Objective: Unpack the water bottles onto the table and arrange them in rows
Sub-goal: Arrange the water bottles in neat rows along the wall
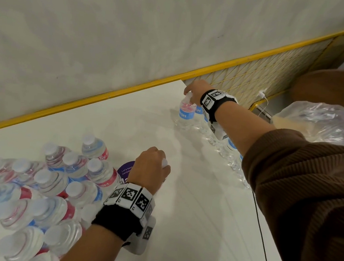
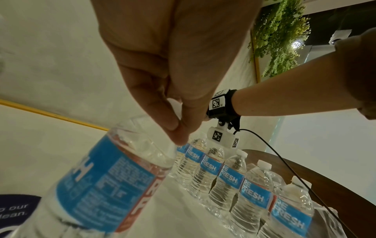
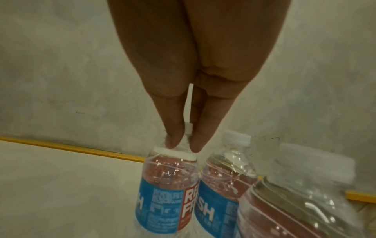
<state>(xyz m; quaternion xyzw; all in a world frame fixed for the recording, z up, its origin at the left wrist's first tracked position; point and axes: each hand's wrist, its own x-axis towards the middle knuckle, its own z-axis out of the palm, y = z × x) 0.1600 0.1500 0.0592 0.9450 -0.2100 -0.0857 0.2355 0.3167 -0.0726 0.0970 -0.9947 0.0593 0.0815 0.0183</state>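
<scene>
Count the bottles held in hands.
2. Far bottle, pinched at its top by the right hand, ending the row; near bottle, held by the left hand, mid-table. None looks hidden.

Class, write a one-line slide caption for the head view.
Right hand sets a bottle by the row while left hand carries another.

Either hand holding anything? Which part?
Both: right hand pinches a clear blue-labelled plastic bottle by its cap; left hand another bottle at its top.
</scene>
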